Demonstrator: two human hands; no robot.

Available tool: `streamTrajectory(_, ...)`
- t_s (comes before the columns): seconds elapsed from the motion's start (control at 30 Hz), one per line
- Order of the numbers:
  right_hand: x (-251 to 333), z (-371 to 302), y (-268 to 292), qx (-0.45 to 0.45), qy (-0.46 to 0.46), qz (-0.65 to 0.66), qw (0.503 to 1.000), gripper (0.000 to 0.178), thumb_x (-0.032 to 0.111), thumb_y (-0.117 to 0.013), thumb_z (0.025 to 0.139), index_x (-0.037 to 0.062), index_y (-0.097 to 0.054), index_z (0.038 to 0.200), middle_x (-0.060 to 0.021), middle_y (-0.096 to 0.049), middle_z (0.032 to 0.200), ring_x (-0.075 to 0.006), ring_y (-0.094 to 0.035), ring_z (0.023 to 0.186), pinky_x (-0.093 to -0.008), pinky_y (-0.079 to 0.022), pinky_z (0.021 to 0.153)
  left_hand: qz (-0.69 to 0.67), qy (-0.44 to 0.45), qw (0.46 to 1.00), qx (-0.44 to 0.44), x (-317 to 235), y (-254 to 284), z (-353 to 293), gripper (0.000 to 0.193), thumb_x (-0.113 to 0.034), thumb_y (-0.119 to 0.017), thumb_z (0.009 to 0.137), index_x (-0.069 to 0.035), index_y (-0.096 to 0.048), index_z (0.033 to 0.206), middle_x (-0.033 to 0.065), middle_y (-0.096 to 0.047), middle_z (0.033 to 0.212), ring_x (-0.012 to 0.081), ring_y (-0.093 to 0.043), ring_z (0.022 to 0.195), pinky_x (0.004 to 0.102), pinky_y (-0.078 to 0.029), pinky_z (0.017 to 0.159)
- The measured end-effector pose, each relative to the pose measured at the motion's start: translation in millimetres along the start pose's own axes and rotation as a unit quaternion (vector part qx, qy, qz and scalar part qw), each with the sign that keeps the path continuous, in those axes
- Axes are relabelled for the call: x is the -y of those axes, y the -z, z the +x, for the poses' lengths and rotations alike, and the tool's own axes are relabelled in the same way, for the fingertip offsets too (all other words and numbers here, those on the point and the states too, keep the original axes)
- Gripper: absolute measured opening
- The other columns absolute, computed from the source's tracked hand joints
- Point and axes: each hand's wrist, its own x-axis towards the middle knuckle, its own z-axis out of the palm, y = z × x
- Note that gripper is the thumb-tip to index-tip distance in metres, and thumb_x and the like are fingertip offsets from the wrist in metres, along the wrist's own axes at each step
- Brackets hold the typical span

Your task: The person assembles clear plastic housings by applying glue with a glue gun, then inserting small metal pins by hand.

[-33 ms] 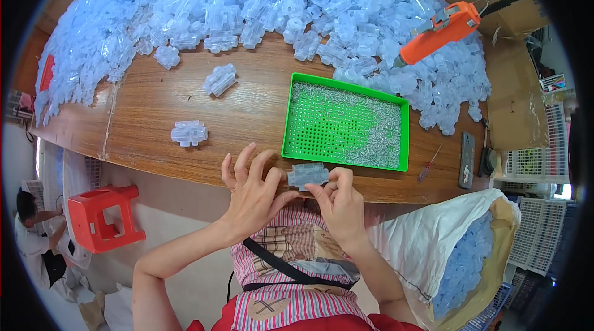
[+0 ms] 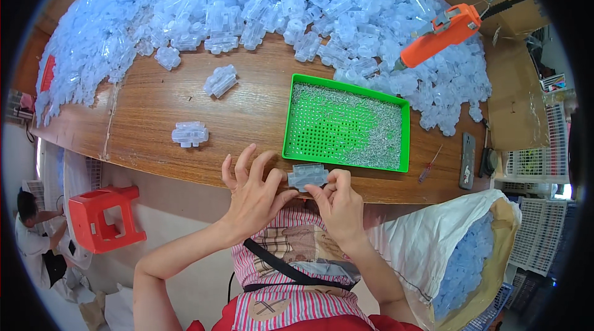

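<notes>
At the table's front edge, below the green tray (image 2: pixel 286 117), a clear plastic housing (image 2: pixel 307 176) with stubby side tabs is held between my two hands. My left hand (image 2: pixel 250 198) has its thumb and forefinger at the housing's left end, while its other fingers are raised and spread. The thumb and bent fingers of my right hand (image 2: pixel 337 204) pinch the right end. Inside the tray, small silver screws (image 2: pixel 383 139) lie thickest along the right side and top. Two similar housings, one nearer (image 2: pixel 190 134) and one farther (image 2: pixel 220 80), lie apart on the wooden table (image 2: pixel 145 105).
A large heap of clear plastic parts (image 2: pixel 204 3) covers the table's back. An orange electric screwdriver (image 2: pixel 439 37) hangs at upper right. A small screwdriver (image 2: pixel 430 164) and a phone (image 2: pixel 467 161) lie right. A sack of parts (image 2: pixel 467 263), a red stool (image 2: pixel 105 219) and another person (image 2: pixel 37 238) are below.
</notes>
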Motion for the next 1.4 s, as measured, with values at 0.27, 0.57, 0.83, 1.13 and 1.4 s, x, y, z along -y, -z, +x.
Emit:
streamTrajectory(0.27, 5.1, 6.1, -7.8, -0.053, 0.085, -0.039, 0.994, 0.03, 0.022, -0.074, 0.082, 0.0057, -0.049, 0.08, -0.0046, -0.051, 0.054, -0.0171, -0.051, 0.044, -0.0296, -0.039, 0.043, -0.047, 0.062, 0.995, -0.062, 36.5, 33.8, 33.6, 0.056, -0.046, -0.07, 0.077, -0.005, -0.05, 0.11, 0.0127, -0.046, 0.124, 0.039, -0.029, 0.128, 0.057, -0.017, 0.1)
streamTrajectory(0.57, 15.1, -1.1, 22.1, -0.073, 0.059, 0.065, 0.993, 0.02, 0.014, -0.07, 0.085, 0.0029, -0.055, 0.077, -0.0046, -0.055, 0.056, -0.0106, -0.052, 0.046, -0.0248, -0.04, 0.044, -0.057, 0.157, 0.981, -0.098, 127.3, 46.0, 94.0, 0.06, -0.007, -0.069, 0.078, -0.007, -0.038, 0.129, 0.017, -0.061, 0.111, 0.0315, -0.062, 0.098, 0.0402, -0.05, 0.083)
streamTrajectory(0.83, 33.9, 11.8, 46.2, 0.04, -0.079, 0.316, 0.945, 0.023, 0.01, -0.064, 0.089, -0.0012, -0.054, 0.107, -0.0052, -0.064, 0.083, -0.0051, -0.056, 0.071, -0.0198, -0.047, 0.06, -0.269, 0.024, 0.949, -0.163, 31.3, 41.0, 68.9, 0.07, 0.006, -0.073, 0.072, -0.004, -0.036, 0.131, 0.013, -0.055, 0.114, 0.0205, -0.062, 0.098, 0.031, -0.052, 0.085)
streamTrajectory(1.13, 18.2, 1.7, 57.9, 0.065, -0.143, 0.51, 0.846, 0.048, 0.004, -0.055, 0.093, -0.0003, -0.03, 0.134, -0.0103, -0.05, 0.121, -0.015, -0.055, 0.106, -0.0288, -0.049, 0.086, -0.201, -0.143, 0.969, -0.019, -35.0, 31.0, 45.7, 0.072, -0.024, -0.087, 0.06, -0.006, -0.051, 0.12, 0.0088, -0.059, 0.117, 0.0313, -0.052, 0.111, 0.0421, -0.041, 0.094)
streamTrajectory(1.4, -24.5, -4.1, 80.5, 0.101, -0.142, 0.227, 0.958, 0.029, 0.005, -0.06, 0.089, -0.0018, -0.045, 0.113, -0.0083, -0.056, 0.098, -0.0091, -0.057, 0.079, -0.0225, -0.047, 0.062, 0.013, -0.116, 0.991, -0.069, -7.8, 1.3, 30.1, 0.036, -0.03, -0.08, 0.062, -0.024, -0.063, 0.093, 0.002, -0.048, 0.127, 0.0285, -0.034, 0.124, 0.0493, -0.021, 0.1)
